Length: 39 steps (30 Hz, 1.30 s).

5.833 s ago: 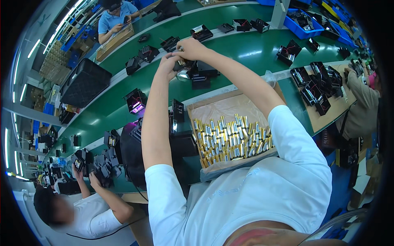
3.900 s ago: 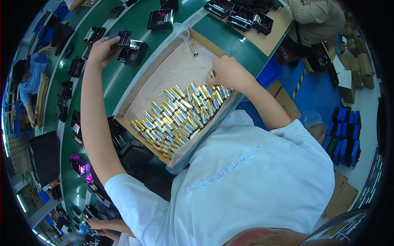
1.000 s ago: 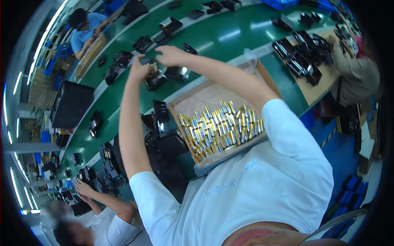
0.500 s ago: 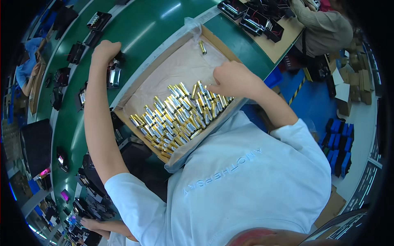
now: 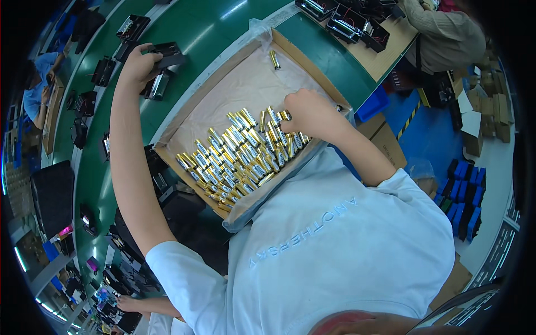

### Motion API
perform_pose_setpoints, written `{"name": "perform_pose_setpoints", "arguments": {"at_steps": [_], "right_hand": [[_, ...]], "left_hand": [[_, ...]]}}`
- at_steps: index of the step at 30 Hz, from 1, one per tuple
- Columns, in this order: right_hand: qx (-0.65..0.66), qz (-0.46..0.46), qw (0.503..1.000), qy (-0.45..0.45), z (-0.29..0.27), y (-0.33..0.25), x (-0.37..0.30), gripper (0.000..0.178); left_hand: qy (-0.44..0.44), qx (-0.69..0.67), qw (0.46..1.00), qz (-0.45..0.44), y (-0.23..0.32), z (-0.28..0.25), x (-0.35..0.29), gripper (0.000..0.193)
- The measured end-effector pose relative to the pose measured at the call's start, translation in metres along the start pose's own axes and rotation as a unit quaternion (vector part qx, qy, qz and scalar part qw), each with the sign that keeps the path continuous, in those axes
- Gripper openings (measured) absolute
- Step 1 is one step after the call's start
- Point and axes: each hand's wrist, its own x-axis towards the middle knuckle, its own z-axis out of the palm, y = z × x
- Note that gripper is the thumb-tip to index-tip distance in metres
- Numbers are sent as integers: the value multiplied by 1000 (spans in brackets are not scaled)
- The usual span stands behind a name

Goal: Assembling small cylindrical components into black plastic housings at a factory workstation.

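A shallow cardboard box (image 5: 220,70) lined with thin sheet lies in front of me, holding many gold-and-silver cylindrical batteries (image 5: 237,148) heaped along its near side. One loose battery (image 5: 274,60) rests near the far corner. My right hand (image 5: 312,114) is over the right end of the heap, its fingers pinched on a battery (image 5: 285,115). Beyond the box's left side, my left hand (image 5: 139,66) grips the edge of an open black plastic case (image 5: 168,54). Its fingertips are partly hidden. A shiny silver part (image 5: 159,85) shows just below the case.
More black cases (image 5: 103,71) stand along the green conveyor (image 5: 218,28). Several opened cases with red wires (image 5: 349,25) are on a board at the far right, beside a seated person (image 5: 446,36). A blue bin (image 5: 373,105) and cartons (image 5: 491,111) are on the right.
My left hand has shifted farther away, and the black case by it now shows more fully. The right hand has moved slightly left and down, with a battery now visible at its fingers.
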Motion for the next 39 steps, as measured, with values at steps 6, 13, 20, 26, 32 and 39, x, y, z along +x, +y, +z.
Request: {"name": "perform_pose_setpoints", "arguments": {"at_steps": [6, 13, 20, 26, 32, 39], "right_hand": [[57, 27, 998, -17, 2, 0, 8, 30], [57, 16, 997, 40, 25, 2, 20, 30], [79, 30, 996, 32, 12, -6, 26, 35], [52, -55, 996, -46, 6, 14, 50, 32], [224, -114, 967, 41, -71, -11, 99, 29], [229, -116, 958, 129, -118, -52, 192, 26]], "left_hand": [[30, -197, 980, 7, -9, 17, 24, 35], [67, -411, 909, 32, -1, 57, -1, 33], [151, -423, 891, 67, 8, 74, 6, 31], [158, -244, 950, 109, 2, 91, 5, 38], [84, -294, 943, 128, 15, 99, -11, 32], [-5, -374, 915, 151, 16, 105, 1, 25]]}}
